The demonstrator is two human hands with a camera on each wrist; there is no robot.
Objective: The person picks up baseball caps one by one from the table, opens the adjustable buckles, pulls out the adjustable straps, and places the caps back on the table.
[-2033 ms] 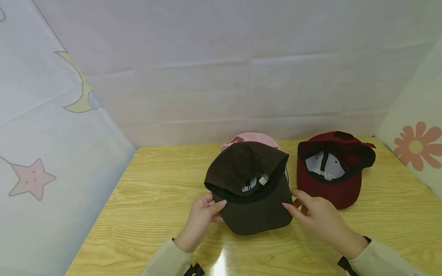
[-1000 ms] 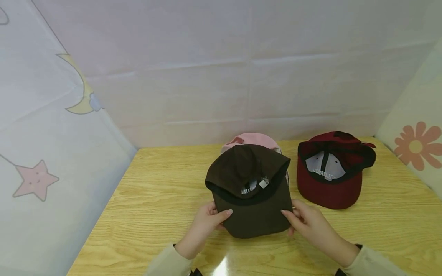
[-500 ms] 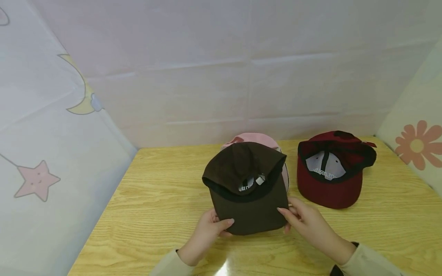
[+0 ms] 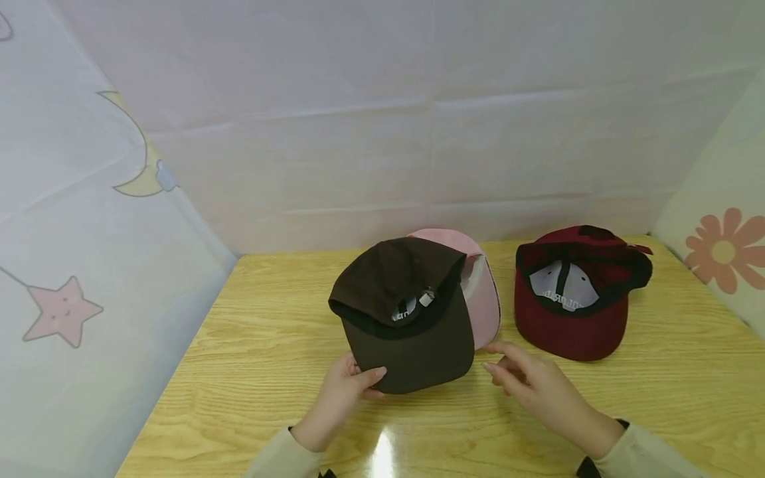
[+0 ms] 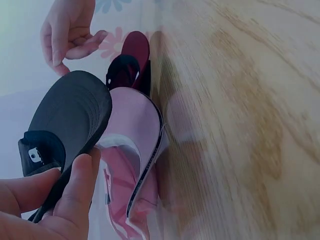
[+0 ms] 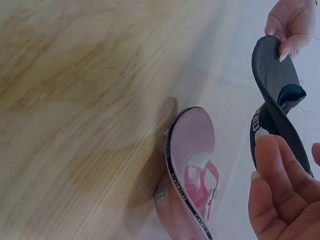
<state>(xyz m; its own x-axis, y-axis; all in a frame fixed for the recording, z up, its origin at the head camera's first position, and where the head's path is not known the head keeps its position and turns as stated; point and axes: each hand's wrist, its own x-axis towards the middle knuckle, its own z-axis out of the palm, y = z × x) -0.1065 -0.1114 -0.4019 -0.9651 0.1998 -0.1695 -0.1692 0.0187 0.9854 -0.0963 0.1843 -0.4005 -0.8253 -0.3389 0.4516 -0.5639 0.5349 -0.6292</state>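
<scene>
A dark brown baseball cap (image 4: 412, 358) is held up over the table, its underside and inner lining facing me. My left hand (image 4: 343, 398) pinches the left side of its brim, thumb on top and fingers beneath, as the left wrist view of the brim (image 5: 75, 107) also shows. My right hand (image 4: 540, 388) is off the cap, loosely bent fingers just right of the brim and holding nothing. Behind the brown cap a pink cap (image 4: 485, 302) lies on the table, partly covered in the head view. The right wrist view shows its dark, lettered brim edge.
A dark red cap (image 4: 574, 338) lies upturned on the right of the wood-grain table (image 4: 257, 358), past my right hand. A pale cloth backdrop (image 4: 335, 133) stands along the table's back edge, with printed side panels at left and right.
My right hand has let go of the brim. With my left hand, the brown cap has shifted left and slightly back, uncovering more of the pink cap. The red cap stays put.
</scene>
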